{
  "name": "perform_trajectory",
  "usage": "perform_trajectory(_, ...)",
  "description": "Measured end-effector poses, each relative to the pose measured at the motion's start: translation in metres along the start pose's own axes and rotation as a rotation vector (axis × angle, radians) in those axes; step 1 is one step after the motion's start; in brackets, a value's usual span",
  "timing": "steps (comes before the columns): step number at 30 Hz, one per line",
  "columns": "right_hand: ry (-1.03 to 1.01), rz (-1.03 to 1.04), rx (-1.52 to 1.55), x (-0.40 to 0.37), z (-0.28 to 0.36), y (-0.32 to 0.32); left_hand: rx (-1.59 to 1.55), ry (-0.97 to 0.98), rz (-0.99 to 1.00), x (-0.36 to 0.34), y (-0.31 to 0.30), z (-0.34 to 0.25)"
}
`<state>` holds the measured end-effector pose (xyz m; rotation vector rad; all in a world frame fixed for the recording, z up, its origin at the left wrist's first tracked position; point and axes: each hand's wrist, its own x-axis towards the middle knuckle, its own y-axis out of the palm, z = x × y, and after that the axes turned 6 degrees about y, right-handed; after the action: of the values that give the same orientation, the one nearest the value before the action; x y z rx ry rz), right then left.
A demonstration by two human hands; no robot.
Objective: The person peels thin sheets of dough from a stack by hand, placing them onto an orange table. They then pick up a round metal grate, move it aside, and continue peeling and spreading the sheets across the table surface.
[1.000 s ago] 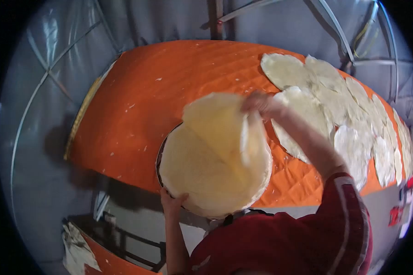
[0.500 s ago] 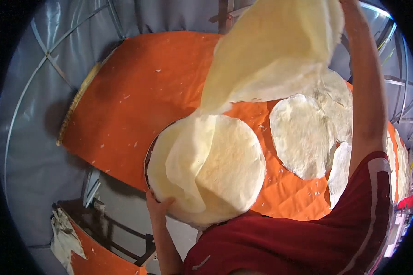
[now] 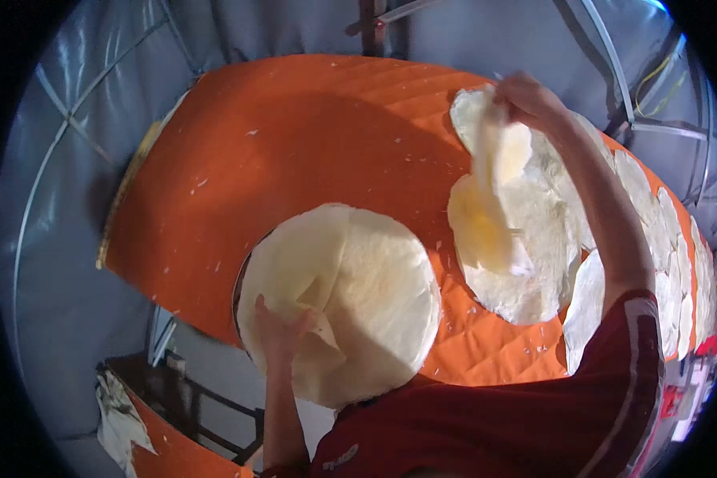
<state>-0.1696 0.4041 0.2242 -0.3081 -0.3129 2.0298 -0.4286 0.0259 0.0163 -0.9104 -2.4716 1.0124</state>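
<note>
A stack of thin, pale round flatbreads (image 3: pixel 386 295) lies on a round base whose dark rim shows along its left side. The top sheet (image 3: pixel 299 247) is folded over on the stack's left part, with a creased edge near its middle. Over that fold is my left hand (image 3: pixel 283 331), its thumb and fingers apart against the sheet. At the upper right, my right hand (image 3: pixel 526 99) is closed on the upper end of a limp flatbread (image 3: pixel 490 211), which hangs blurred above other flatbreads (image 3: pixel 526 279) spread on the orange cloth.
An orange cloth (image 3: pixel 319 135) covers the long table. Many overlapping flatbreads (image 3: pixel 645 207) lie along its right side. Grey sheeting with metal poles (image 3: pixel 613 64) stands behind. A second orange surface (image 3: pixel 175 446) with a white crumpled piece is at lower left.
My right hand has come down with the flatbread, which now hangs narrow over the sheets at right. My left hand has moved from the stack's edge onto the folded top sheet.
</note>
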Motion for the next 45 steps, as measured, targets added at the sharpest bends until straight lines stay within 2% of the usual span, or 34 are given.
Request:
perform_trajectory(2, -0.048, 0.105, 0.157, 0.008, 0.037, 0.010, 0.049, 0.101, -0.053, 0.001, 0.001, -0.002)
perform_trajectory(5, -0.227, 0.098, 0.248, 0.010, 0.085, -0.029, 0.045, 0.097, 0.068, 0.000, -0.017, -0.013)
perform_trajectory(7, -0.330, -0.106, 0.357, 0.002, 0.086, -0.050, -0.286, 0.247, 0.055, -0.016, -0.041, -0.054)
perform_trajectory(9, -0.155, -0.110, 0.438, 0.027, 0.045, -0.084, -0.060, 0.636, 0.203, -0.033, -0.053, -0.084)
perform_trajectory(11, 0.036, -0.169, 0.407, 0.017, -0.003, -0.065, -0.135, 0.663, 0.632, -0.054, -0.041, -0.092)
perform_trajectory(12, -0.033, -0.113, 0.273, 0.060, -0.083, -0.088, -0.015, 0.680, 0.839, -0.065, -0.027, -0.103)
perform_trajectory(13, 0.079, -0.134, 0.365, 0.009, -0.072, -0.029, 0.109, 0.692, 1.044, -0.073, -0.014, -0.110)
perform_trajectory(14, 0.174, -0.190, -0.178, 0.025, -0.133, -0.032, 0.110, 0.684, 1.038, -0.078, -0.004, -0.103)
perform_trajectory(16, -0.140, -0.269, -0.589, 0.002, -0.179, 0.015, -0.155, 0.714, 1.183, -0.084, 0.012, -0.084)
perform_trajectory(17, -0.289, -0.358, -0.791, -0.009, -0.202, 0.038, -0.226, 0.675, 0.984, -0.079, -0.003, -0.084)
perform_trajectory(18, -0.291, -0.171, -0.650, -0.030, -0.188, 0.064, -0.292, 0.629, 0.790, -0.073, -0.025, -0.080)
perform_trajectory(19, -0.285, 0.020, -0.506, -0.050, -0.179, 0.086, -0.215, 0.506, 0.502, -0.071, -0.036, -0.065)
perform_trajectory(22, -0.376, 0.170, -0.603, -0.095, -0.145, 0.138, -0.048, 0.059, -0.244, -0.071, -0.059, 0.000)
perform_trajectory(23, -0.401, 0.125, -0.658, -0.101, -0.142, 0.152, -0.039, 0.051, -0.249, -0.077, -0.060, 0.019)
perform_trajectory(25, -0.420, 0.090, -0.700, -0.103, -0.148, 0.167, -0.295, -0.680, -0.070, -0.091, -0.059, 0.051)
perform_trajectory(26, -0.439, -0.005, -0.698, -0.100, -0.161, 0.169, -0.285, -0.692, -0.071, -0.103, -0.051, 0.058)
perform_trajectory(27, -0.456, -0.101, -0.698, -0.100, -0.169, 0.172, -0.652, -0.654, 0.031, -0.117, -0.037, 0.057)
perform_trajectory(28, -0.207, -0.023, -0.606, -0.108, -0.158, 0.170, -0.833, -0.620, 0.080, -0.123, -0.031, 0.054)
perform_trajectory(29, -0.200, -0.020, -0.604, -0.114, -0.158, 0.172, -1.013, -0.599, 0.137, -0.128, -0.026, 0.051)
perform_trajectory(31, -0.043, 0.142, -0.426, -0.133, -0.164, 0.176, -0.950, -0.659, -0.002, -0.122, -0.028, 0.048)
perform_trajectory(32, -0.361, 0.064, -0.431, -0.140, -0.180, 0.187, -0.926, -0.675, -0.043, -0.116, -0.032, 0.048)
perform_trajectory(33, -0.350, 0.051, -0.430, -0.149, -0.190, 0.194, -0.951, -0.614, -0.082, -0.105, -0.043, 0.055)
perform_trajectory(34, -0.175, 0.083, -0.193, -0.159, -0.172, 0.206, -0.978, -0.552, -0.119, -0.093, -0.057, 0.066)
perform_trajectory(35, -0.008, 0.112, 0.043, -0.166, -0.159, 0.221, -0.778, -0.449, -0.088, -0.075, -0.078, 0.114)
perform_trajectory(36, -0.011, 0.104, 0.037, -0.173, -0.155, 0.242, -0.809, -0.305, -0.112, -0.046, -0.102, 0.146)
perform_trajectory(37, -0.095, 0.096, 0.066, -0.181, -0.153, 0.268, -0.769, -0.095, -0.077, -0.009, -0.131, 0.124)
perform_trajectory(38, -0.180, 0.094, 0.102, -0.184, -0.146, 0.294, -0.798, -0.201, -0.128, 0.026, -0.157, 0.095)
perform_trajectory(39, -0.086, 0.265, 0.135, -0.183, -0.134, 0.311, -0.865, -0.119, -0.061, 0.053, -0.183, 0.100)
perform_trajectory(40, 0.016, 0.428, 0.152, -0.182, -0.122, 0.328, -0.579, -0.307, -0.206, 0.080, -0.193, 0.122)
perform_trajectory(41, -0.108, 0.432, 0.125, -0.175, -0.132, 0.343, -0.283, -0.486, -0.344, 0.100, -0.206, 0.145)
perform_trajectory(42, -0.232, 0.429, 0.100, -0.167, -0.142, 0.359, -0.482, -0.608, -0.258, 0.100, -0.213, 0.143)
perform_trajectory(43, -0.240, 0.297, -0.007, -0.160, -0.137, 0.359, -0.691, -0.718, -0.164, 0.099, -0.218, 0.142)
perform_trajectory(44, -0.233, 0.166, -0.114, -0.153, -0.132, 0.359, -0.856, -0.699, -0.064, 0.100, -0.219, 0.171)
perform_trajectory(45, 0.054, 0.123, -0.256, -0.146, -0.115, 0.356, -1.025, -0.675, 0.043, 0.103, -0.213, 0.206)
